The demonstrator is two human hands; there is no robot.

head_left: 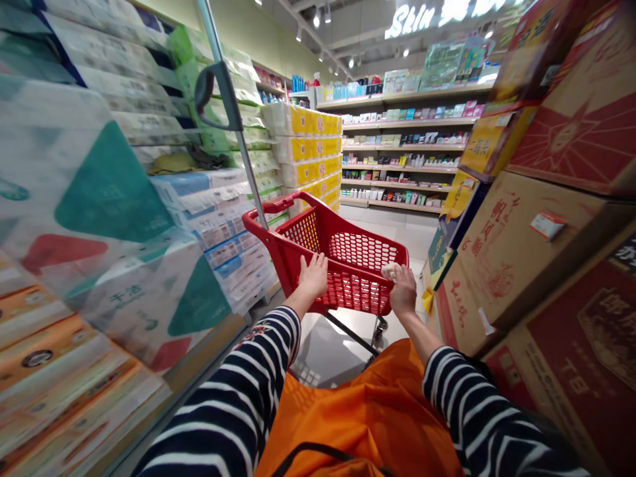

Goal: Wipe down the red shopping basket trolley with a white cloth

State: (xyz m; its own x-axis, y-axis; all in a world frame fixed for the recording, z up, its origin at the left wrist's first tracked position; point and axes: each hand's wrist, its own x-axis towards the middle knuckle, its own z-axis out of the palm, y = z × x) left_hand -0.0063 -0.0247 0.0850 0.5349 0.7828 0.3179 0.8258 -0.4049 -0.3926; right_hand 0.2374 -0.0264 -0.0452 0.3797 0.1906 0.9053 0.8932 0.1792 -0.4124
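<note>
A red plastic shopping cart (pixel 338 265) with a perforated basket stands sideways before me. On its near rim lies my left hand (pixel 314 277), fingers stretched out and apart, with nothing in them. My right hand (pixel 403 291) is at the basket's right-hand corner, its fingers curled round a small crumpled white cloth or tissue (pixel 390 270). A metal pole (pixel 252 175) with a grey loop grip (pixel 218 99) rises at the cart's handle end (pixel 285 204). Inside the basket I can make out no goods, though part of its floor is hidden.
Stacked tissue packs (pixel 203 212) line the left side, with yellow-and-white packs (pixel 311 152) farther on. Cardboard cartons (pixel 521 245) are piled close on the right. Shelves of small bottles and boxes (pixel 407 142) stand across the back. Pale tiled floor (pixel 318 338) shows beneath the cart.
</note>
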